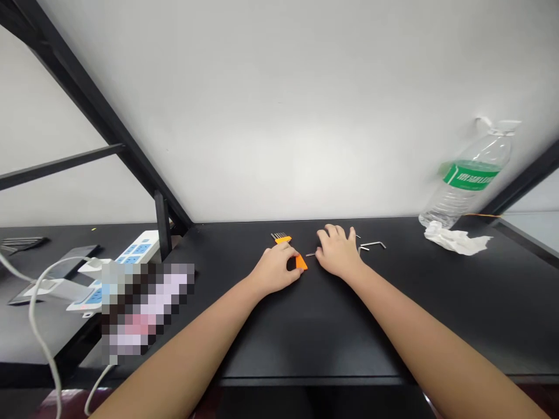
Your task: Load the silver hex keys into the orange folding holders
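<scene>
My left hand (277, 270) is closed on an orange plastic piece (301, 262), pinched between thumb and fingers just above the black table. Right behind that hand lies an orange holder (283, 239) with several thin metal rods sticking out of its far side; my fingers hide part of it. My right hand (338, 250) rests palm down with its fingers spread and bent. A thin metal rod (310, 254) lies by its thumb side. Beyond its other side are several L-shaped hex keys (374, 244), some partly covered by the hand.
At the right stand a clear water bottle (469, 174) with a green label and a crumpled white tissue (456, 238). A white power strip (146, 247) with cables and a pixelated object (148, 314) are at the left. The black table (301, 343) meets a white wall behind.
</scene>
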`<state>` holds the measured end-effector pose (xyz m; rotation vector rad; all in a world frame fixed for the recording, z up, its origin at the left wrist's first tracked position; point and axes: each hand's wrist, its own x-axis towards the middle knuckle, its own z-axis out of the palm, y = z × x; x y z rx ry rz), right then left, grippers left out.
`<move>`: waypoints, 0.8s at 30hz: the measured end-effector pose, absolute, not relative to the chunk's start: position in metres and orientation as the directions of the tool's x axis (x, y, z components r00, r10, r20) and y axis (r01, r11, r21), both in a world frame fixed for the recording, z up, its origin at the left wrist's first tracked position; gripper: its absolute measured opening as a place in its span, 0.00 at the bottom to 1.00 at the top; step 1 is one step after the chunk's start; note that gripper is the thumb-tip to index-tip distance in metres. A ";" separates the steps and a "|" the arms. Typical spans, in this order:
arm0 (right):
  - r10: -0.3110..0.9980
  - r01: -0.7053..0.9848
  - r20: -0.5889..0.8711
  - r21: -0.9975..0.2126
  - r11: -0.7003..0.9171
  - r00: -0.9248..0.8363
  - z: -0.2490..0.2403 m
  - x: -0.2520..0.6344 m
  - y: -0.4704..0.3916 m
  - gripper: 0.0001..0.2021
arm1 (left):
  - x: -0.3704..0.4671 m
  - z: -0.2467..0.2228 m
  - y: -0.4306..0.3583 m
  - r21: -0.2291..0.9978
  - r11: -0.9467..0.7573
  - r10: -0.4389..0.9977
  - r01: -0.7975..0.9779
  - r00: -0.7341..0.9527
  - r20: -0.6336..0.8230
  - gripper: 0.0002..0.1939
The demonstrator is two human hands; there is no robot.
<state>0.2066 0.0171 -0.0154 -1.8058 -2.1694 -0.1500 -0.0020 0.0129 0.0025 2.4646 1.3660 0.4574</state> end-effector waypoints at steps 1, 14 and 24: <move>0.942 0.979 0.313 -0.117 0.165 -0.122 -0.013 0.212 0.017 0.17 | -0.002 0.003 0.013 0.396 -0.509 0.855 0.764 0.502 0.132 0.13; 0.972 0.955 -0.203 -0.292 0.053 -0.117 0.018 0.324 0.022 0.12 | -0.006 0.001 0.015 0.602 -0.393 0.888 0.695 0.457 0.052 0.17; 0.901 0.936 -0.394 -0.349 0.034 -0.180 0.029 0.318 0.013 0.07 | -0.006 -0.014 0.026 0.865 -0.289 0.908 0.410 0.404 0.112 0.16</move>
